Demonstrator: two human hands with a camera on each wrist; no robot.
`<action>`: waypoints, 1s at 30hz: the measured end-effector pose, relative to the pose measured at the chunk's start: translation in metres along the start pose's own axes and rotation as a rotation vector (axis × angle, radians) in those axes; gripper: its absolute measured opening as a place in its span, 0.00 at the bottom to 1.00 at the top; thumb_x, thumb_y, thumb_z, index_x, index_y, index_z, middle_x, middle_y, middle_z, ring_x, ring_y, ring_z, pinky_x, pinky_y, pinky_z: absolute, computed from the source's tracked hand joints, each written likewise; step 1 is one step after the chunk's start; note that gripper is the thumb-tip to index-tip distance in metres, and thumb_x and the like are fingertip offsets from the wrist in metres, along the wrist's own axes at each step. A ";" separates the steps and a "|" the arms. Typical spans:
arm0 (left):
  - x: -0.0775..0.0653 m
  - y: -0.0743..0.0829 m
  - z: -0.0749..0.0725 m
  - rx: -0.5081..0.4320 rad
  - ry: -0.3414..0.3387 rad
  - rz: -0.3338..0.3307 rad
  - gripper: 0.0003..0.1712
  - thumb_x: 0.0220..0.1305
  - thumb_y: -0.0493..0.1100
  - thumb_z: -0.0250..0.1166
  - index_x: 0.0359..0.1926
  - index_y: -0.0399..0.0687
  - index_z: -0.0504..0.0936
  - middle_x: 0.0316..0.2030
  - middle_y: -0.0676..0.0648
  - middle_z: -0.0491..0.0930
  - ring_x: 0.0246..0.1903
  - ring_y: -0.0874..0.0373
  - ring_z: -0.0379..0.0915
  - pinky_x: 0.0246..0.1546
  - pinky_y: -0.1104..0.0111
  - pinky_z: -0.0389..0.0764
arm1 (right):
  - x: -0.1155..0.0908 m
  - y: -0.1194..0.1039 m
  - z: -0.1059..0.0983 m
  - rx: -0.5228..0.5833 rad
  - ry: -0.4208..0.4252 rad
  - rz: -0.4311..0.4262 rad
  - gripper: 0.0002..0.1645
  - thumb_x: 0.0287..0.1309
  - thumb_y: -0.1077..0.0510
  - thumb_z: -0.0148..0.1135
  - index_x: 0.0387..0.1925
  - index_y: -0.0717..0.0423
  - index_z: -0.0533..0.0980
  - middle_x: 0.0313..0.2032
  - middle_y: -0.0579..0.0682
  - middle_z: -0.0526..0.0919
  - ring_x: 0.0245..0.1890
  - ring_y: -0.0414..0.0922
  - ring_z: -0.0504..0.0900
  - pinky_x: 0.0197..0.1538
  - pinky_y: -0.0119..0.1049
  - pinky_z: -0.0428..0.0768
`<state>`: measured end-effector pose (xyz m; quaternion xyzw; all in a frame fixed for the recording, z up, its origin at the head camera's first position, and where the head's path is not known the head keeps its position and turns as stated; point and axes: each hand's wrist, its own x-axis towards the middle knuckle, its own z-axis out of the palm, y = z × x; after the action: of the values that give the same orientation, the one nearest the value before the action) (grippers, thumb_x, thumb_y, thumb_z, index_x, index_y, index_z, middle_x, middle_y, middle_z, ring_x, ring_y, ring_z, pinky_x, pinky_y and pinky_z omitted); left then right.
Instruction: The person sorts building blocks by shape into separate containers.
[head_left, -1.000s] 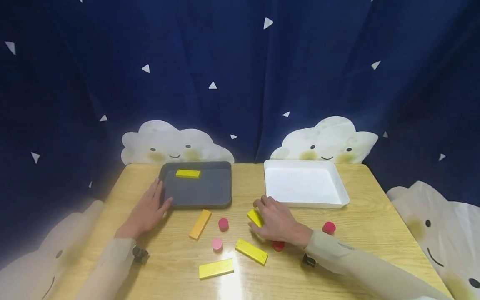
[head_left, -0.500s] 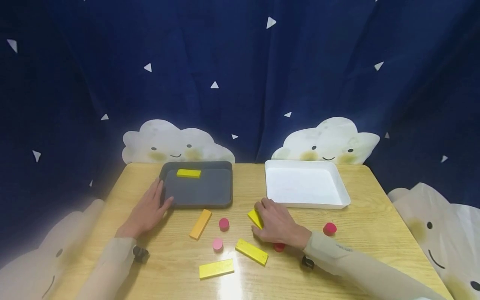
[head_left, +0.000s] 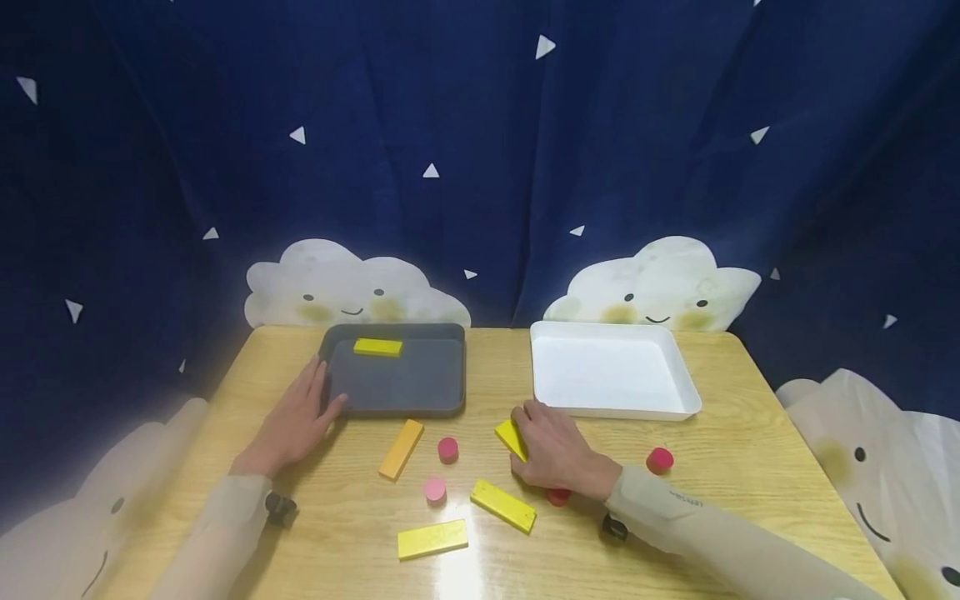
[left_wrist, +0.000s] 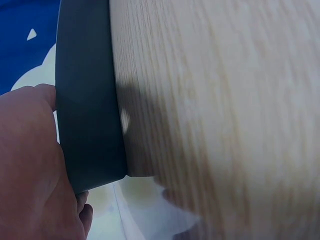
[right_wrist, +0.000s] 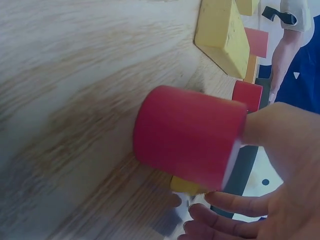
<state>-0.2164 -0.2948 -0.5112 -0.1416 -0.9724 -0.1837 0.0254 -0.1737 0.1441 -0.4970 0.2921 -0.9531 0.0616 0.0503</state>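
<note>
Head view: R hand pinches a yellow block btwn thumb & fingers, just off the white tray's front-L corner; can't tell if it's off the table. L hand is spread, fingers extended along the gray tray's L wall. Block's prob. painted wood: light, stiff, slightly slick, not fragile. Best hold: approx. mid-length, across its 2 long sides.
</note>
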 end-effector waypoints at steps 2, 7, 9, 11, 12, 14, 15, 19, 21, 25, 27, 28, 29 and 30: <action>0.000 0.001 -0.001 -0.001 0.000 -0.004 0.49 0.85 0.61 0.48 0.83 0.25 0.45 0.83 0.24 0.41 0.81 0.27 0.42 0.81 0.37 0.51 | 0.001 0.000 0.000 0.007 0.006 -0.012 0.24 0.52 0.51 0.73 0.47 0.60 0.76 0.33 0.48 0.69 0.30 0.43 0.68 0.29 0.34 0.70; 0.000 0.002 -0.001 0.003 0.003 -0.006 0.49 0.86 0.61 0.48 0.83 0.25 0.45 0.83 0.25 0.41 0.81 0.27 0.42 0.81 0.38 0.51 | 0.002 -0.002 0.000 0.036 -0.007 -0.020 0.25 0.49 0.55 0.71 0.48 0.60 0.76 0.34 0.48 0.70 0.31 0.43 0.67 0.29 0.34 0.70; 0.000 0.002 0.001 0.003 0.013 0.000 0.49 0.85 0.62 0.48 0.83 0.25 0.46 0.83 0.25 0.42 0.81 0.27 0.42 0.81 0.37 0.51 | 0.002 -0.003 0.001 0.046 -0.023 -0.018 0.26 0.48 0.56 0.70 0.49 0.60 0.76 0.34 0.48 0.70 0.31 0.43 0.67 0.29 0.33 0.69; 0.000 0.001 0.002 -0.003 0.027 0.010 0.49 0.85 0.62 0.48 0.82 0.24 0.47 0.83 0.24 0.42 0.81 0.26 0.43 0.80 0.37 0.51 | 0.003 -0.004 0.001 0.058 -0.038 -0.016 0.26 0.47 0.56 0.69 0.49 0.59 0.75 0.34 0.48 0.69 0.31 0.43 0.67 0.27 0.32 0.68; 0.001 0.000 0.003 -0.005 0.037 0.016 0.50 0.85 0.62 0.48 0.82 0.24 0.47 0.83 0.24 0.43 0.81 0.26 0.44 0.80 0.37 0.52 | 0.004 -0.004 0.002 0.065 -0.046 -0.015 0.26 0.47 0.56 0.69 0.49 0.59 0.75 0.34 0.48 0.69 0.31 0.42 0.67 0.27 0.32 0.68; 0.001 -0.001 0.004 -0.009 0.047 0.023 0.50 0.85 0.62 0.48 0.82 0.24 0.48 0.82 0.24 0.44 0.80 0.25 0.45 0.80 0.37 0.52 | 0.004 -0.005 0.003 0.083 -0.054 -0.015 0.26 0.46 0.57 0.68 0.49 0.59 0.74 0.34 0.47 0.68 0.30 0.42 0.67 0.26 0.32 0.68; 0.001 -0.001 0.004 -0.012 0.048 0.025 0.50 0.85 0.62 0.48 0.82 0.23 0.48 0.82 0.24 0.44 0.80 0.25 0.45 0.80 0.37 0.52 | 0.005 -0.006 0.003 0.090 -0.059 -0.013 0.26 0.45 0.58 0.68 0.49 0.58 0.74 0.34 0.47 0.68 0.30 0.42 0.67 0.25 0.32 0.67; 0.001 0.000 0.003 -0.008 0.024 0.010 0.50 0.85 0.63 0.47 0.82 0.24 0.46 0.83 0.24 0.42 0.81 0.26 0.43 0.81 0.38 0.50 | 0.006 -0.007 0.004 0.117 -0.067 -0.011 0.25 0.43 0.59 0.67 0.48 0.57 0.73 0.33 0.46 0.66 0.29 0.42 0.67 0.24 0.33 0.66; 0.000 0.001 0.001 -0.002 0.006 -0.002 0.50 0.85 0.62 0.47 0.83 0.25 0.46 0.83 0.25 0.41 0.81 0.26 0.42 0.81 0.38 0.49 | 0.006 -0.008 0.004 0.124 -0.071 -0.009 0.26 0.43 0.60 0.66 0.48 0.57 0.72 0.33 0.46 0.66 0.28 0.42 0.67 0.24 0.33 0.66; -0.001 0.002 -0.001 0.004 -0.016 -0.017 0.50 0.85 0.62 0.47 0.83 0.26 0.45 0.83 0.26 0.40 0.82 0.27 0.41 0.81 0.38 0.49 | 0.007 -0.008 0.004 0.138 -0.084 -0.006 0.27 0.42 0.60 0.67 0.49 0.57 0.72 0.34 0.46 0.66 0.29 0.42 0.67 0.24 0.33 0.66; -0.001 0.003 -0.002 0.003 -0.020 -0.020 0.50 0.85 0.62 0.48 0.83 0.26 0.44 0.83 0.26 0.40 0.82 0.27 0.41 0.81 0.38 0.49 | 0.007 -0.008 0.004 0.147 -0.092 -0.006 0.28 0.43 0.60 0.68 0.49 0.56 0.72 0.34 0.47 0.67 0.30 0.43 0.68 0.24 0.33 0.67; -0.001 0.003 -0.002 0.003 -0.018 -0.020 0.50 0.85 0.62 0.48 0.83 0.26 0.45 0.83 0.26 0.40 0.82 0.27 0.41 0.81 0.38 0.49 | 0.007 -0.007 0.004 0.151 -0.096 -0.006 0.28 0.43 0.60 0.68 0.50 0.56 0.72 0.35 0.46 0.67 0.30 0.43 0.68 0.25 0.33 0.67; -0.001 0.003 -0.002 0.003 -0.017 -0.020 0.50 0.85 0.62 0.48 0.83 0.26 0.45 0.83 0.26 0.40 0.82 0.27 0.41 0.81 0.39 0.49 | 0.007 -0.007 0.004 0.154 -0.098 -0.007 0.28 0.43 0.60 0.69 0.50 0.56 0.72 0.35 0.46 0.67 0.31 0.43 0.68 0.25 0.33 0.67; -0.001 0.003 -0.002 0.003 -0.016 -0.019 0.50 0.85 0.62 0.48 0.83 0.26 0.45 0.83 0.26 0.40 0.82 0.27 0.41 0.81 0.39 0.50 | 0.007 -0.007 0.004 0.158 -0.099 -0.008 0.29 0.43 0.60 0.69 0.50 0.55 0.72 0.35 0.47 0.67 0.31 0.43 0.68 0.25 0.33 0.67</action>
<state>-0.2146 -0.2936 -0.5086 -0.1339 -0.9742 -0.1812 0.0160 -0.1761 0.1343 -0.4993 0.3018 -0.9453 0.1218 -0.0196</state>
